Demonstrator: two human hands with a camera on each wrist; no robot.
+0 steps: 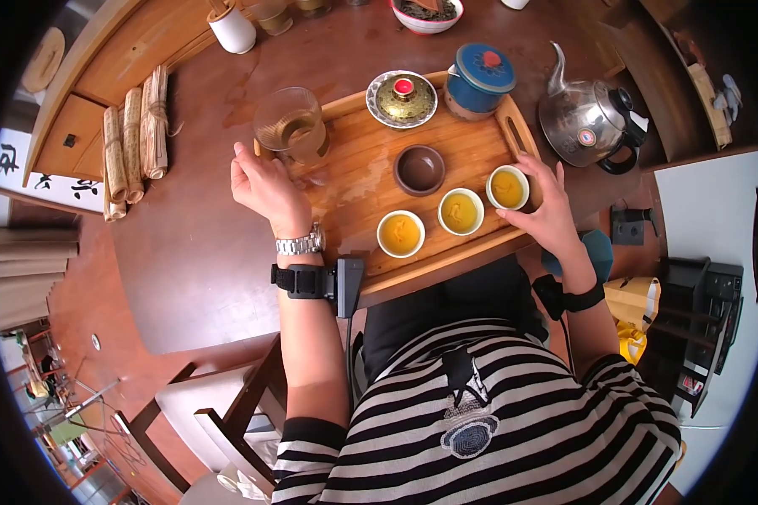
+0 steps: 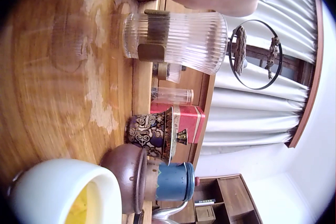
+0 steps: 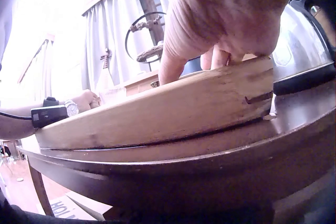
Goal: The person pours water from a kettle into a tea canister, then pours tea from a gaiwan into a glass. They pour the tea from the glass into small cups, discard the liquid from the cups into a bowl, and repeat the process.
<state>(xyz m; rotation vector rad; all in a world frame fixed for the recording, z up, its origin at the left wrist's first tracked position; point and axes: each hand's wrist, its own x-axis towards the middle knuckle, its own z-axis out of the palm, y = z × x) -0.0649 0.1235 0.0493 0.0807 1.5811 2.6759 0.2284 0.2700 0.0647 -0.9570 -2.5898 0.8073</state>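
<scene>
Here's the right hand (image 1: pixel 552 210) at right of centre in the head view, thumb and fingers curved around the rightmost tea cup (image 1: pixel 508 188), gripping its sides. That cup sits at the lower right of the wooden tray (image 1: pixel 354 181), and two more filled cups, the middle cup (image 1: pixel 461 211) and the left cup (image 1: pixel 401 234), line up down to its left, with the brown bowl (image 1: pixel 419 170) just above them. Over at centre left, the left hand (image 1: pixel 268 187) has its fingers loosely curled, holding nothing, just beside the ribbed glass pitcher (image 1: pixel 290 126)!
</scene>
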